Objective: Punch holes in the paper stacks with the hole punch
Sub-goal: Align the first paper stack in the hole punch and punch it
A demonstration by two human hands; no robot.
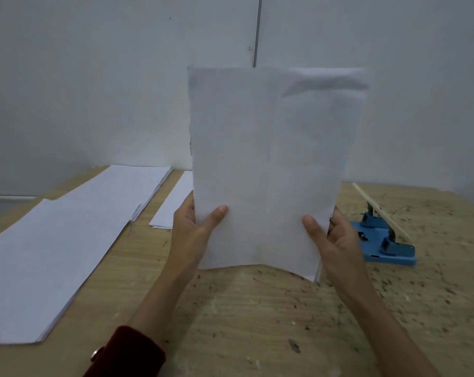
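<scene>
Now the paper stack [271,164] stands upright mid frame, long side up & down, bottom edge just over the wood table [257,322]. Left hand [195,229] & right hand [336,240] pinch its lower sides, thumbs in front. Grey wall [94,77] behind. Blue hole punch [385,240] at right, partly hidden. More paper piles [67,240] at left

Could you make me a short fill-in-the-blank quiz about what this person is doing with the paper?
1. The person holds the upright sheaf of paper with ____ hands, the left hand and the right hand.
2. The hole punch on the table is ____ in colour.
3. The hole punch sits to the ____ of the held paper.
4. The big paper stacks lie flat on the ____ side of the table.

Missing words: both; blue; right; left
</scene>
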